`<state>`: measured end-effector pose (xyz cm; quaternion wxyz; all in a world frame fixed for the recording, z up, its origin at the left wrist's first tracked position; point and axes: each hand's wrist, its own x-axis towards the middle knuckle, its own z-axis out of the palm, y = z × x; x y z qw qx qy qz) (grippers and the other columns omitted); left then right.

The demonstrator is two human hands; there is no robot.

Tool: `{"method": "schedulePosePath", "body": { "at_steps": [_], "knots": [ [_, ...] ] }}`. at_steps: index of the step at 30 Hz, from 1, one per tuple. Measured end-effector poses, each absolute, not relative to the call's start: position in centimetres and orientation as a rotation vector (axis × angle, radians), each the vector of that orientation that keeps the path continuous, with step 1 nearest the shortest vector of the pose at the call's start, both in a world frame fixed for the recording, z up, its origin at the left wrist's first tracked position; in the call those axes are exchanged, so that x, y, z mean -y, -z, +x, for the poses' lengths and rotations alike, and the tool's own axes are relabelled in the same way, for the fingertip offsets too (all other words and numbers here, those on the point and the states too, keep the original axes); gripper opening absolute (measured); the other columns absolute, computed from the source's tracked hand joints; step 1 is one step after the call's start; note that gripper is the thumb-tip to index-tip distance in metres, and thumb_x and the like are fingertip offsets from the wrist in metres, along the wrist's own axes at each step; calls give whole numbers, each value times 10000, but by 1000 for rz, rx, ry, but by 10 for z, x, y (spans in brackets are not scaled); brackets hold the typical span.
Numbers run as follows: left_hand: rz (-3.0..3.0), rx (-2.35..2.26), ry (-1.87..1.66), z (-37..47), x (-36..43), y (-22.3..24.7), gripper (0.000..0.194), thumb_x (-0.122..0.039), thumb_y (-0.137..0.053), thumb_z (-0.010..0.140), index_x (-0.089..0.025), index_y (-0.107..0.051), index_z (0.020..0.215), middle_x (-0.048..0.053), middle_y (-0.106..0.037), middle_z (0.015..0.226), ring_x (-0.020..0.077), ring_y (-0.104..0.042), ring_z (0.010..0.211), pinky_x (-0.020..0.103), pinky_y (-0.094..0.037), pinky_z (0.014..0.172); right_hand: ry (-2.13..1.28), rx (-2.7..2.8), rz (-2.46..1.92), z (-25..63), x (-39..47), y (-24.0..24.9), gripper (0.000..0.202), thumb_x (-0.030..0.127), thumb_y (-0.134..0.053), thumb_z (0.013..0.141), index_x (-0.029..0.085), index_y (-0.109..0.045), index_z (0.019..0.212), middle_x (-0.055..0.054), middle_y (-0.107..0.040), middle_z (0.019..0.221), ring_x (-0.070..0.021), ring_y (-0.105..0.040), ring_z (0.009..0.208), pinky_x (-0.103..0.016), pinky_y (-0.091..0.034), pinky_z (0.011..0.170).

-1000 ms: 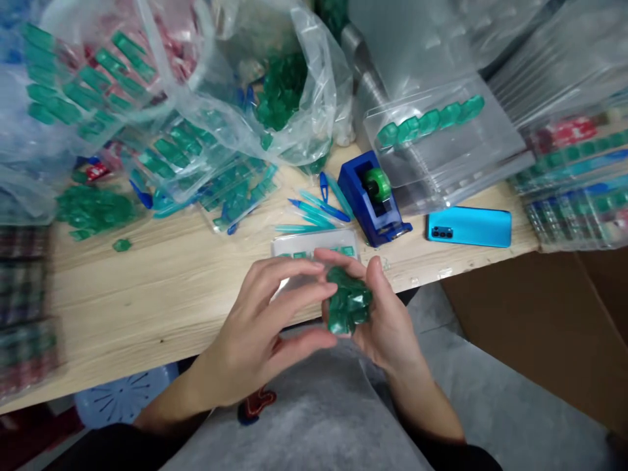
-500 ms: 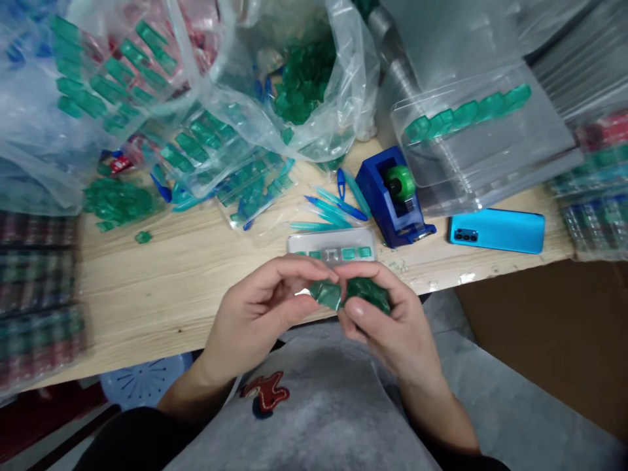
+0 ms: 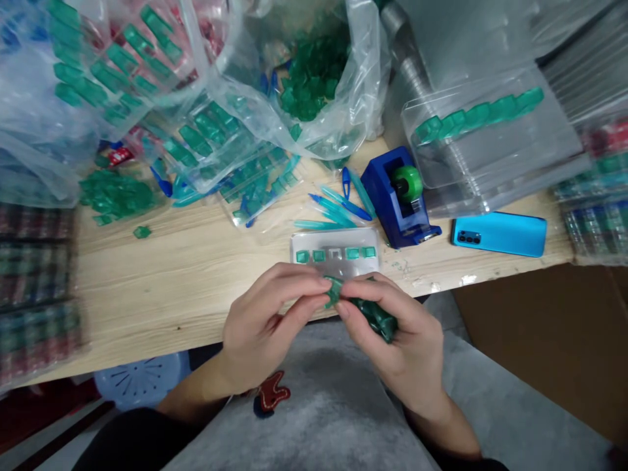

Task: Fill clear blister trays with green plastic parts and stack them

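Observation:
My left hand (image 3: 275, 314) pinches a small translucent green plastic piece (image 3: 333, 292) between thumb and fingertips. The fingertips of my right hand (image 3: 397, 327) touch the same piece from the other side. Several more dark green plastic pieces (image 3: 375, 317) are bunched in the right palm, partly covered by the fingers. Just beyond both hands, a clear plastic tray (image 3: 336, 239) lies on the table; it shows a row of squares, green at both sides and colourless in the middle. Its near edge is hidden by my hands.
A blue tape dispenser (image 3: 392, 203) and a blue phone (image 3: 499, 234) lie right of the tray. Teal and blue pen-shaped pieces (image 3: 333, 212) are behind it. Bags of green pieces (image 3: 314, 78) fill the back; a loose green heap (image 3: 115, 195) lies left. Stacked packs (image 3: 36, 314) stand far left.
The green piece has turned and is more covered by my fingertips. Both hands have dropped slightly toward me, so more of the tray shows.

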<state>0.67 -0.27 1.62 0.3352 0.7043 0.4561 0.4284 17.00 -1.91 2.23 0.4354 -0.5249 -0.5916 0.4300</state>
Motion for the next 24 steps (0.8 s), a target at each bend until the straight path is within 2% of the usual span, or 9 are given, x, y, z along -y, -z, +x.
{"method": "schedulePosePath", "body": {
  "at_steps": [4,7,11,14,18,21,24],
  "knots": [
    [2173,-1181,-895,-1,8,-18,214,-76,-537,918,-173,-610,1095,38,-695,1020,104,-672,949,184,-570,849,-948,1587,-1327,170,20,-25,111,97,-589,881,173,-633,947,6,-642,826,-80,-629,775,-175,-509,712],
    [2398,-1137,-838,-5,12,-15,270,-47,-555,895,-112,-578,1156,92,-686,1078,146,-656,1038,229,-552,930,-806,1707,-1358,168,21,-22,108,80,-565,885,149,-622,946,-9,-622,796,-87,-607,739,-192,-497,680],
    [2470,-1175,-905,-1,10,-9,182,-57,-570,873,-107,-593,1046,103,-691,968,172,-680,938,255,-579,838,-712,1727,-1363,165,21,-19,105,70,-556,858,166,-597,876,9,-596,742,-91,-573,683,-207,-481,628],
    [2154,-1213,-1005,4,5,-10,120,-92,-561,868,-167,-576,960,45,-668,886,139,-670,846,233,-576,758,-866,1538,-1412,165,18,-21,113,94,-561,826,204,-585,824,36,-614,736,-91,-577,660,-210,-480,612],
    [1615,-1121,-1099,10,3,-9,109,-104,-532,883,-200,-545,935,50,-657,1005,138,-662,904,279,-570,820,-1191,1275,-1458,166,14,-20,107,137,-566,803,219,-591,740,59,-633,674,-88,-566,573,-206,-447,524],
    [1492,-1098,-1068,9,7,-4,132,-94,-520,896,-210,-531,958,55,-678,1004,157,-665,946,310,-569,834,-1255,1270,-1426,168,17,-12,76,168,-587,831,223,-636,811,48,-658,728,-92,-572,597,-219,-455,556],
    [1568,-1131,-956,0,15,4,184,-76,-540,873,-213,-543,995,50,-670,977,157,-657,939,287,-556,806,-1258,1416,-1375,172,26,-1,106,180,-619,857,241,-660,932,39,-656,791,-98,-590,670,-222,-468,615]
  ]
}}
